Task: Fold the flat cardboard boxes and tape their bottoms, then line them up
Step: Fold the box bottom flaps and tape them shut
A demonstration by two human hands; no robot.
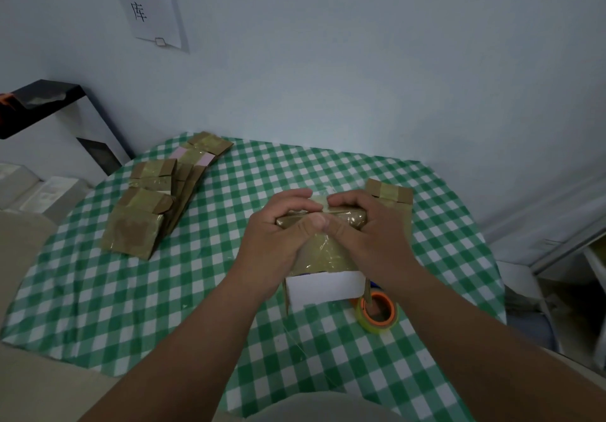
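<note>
A small cardboard box (323, 285) stands folded at the middle of the table, its taped brown bottom facing up and a white side facing me. My left hand (275, 241) and my right hand (367, 235) both grip its top, thumbs pressing the shiny tape (323, 251) down, fingers curled over the far edge. A roll of clear tape with an orange core (378, 313) lies just right of the box. Several flat taped cardboard boxes (154, 202) lie piled at the table's left. Another brown box (390, 194) sits behind my right hand.
The round table carries a green-and-white checked cloth (196, 290). A black shelf (42, 103) stands at the far left by the wall. A paper sign (151, 5) hangs on the wall. White furniture (557, 257) sits at the right.
</note>
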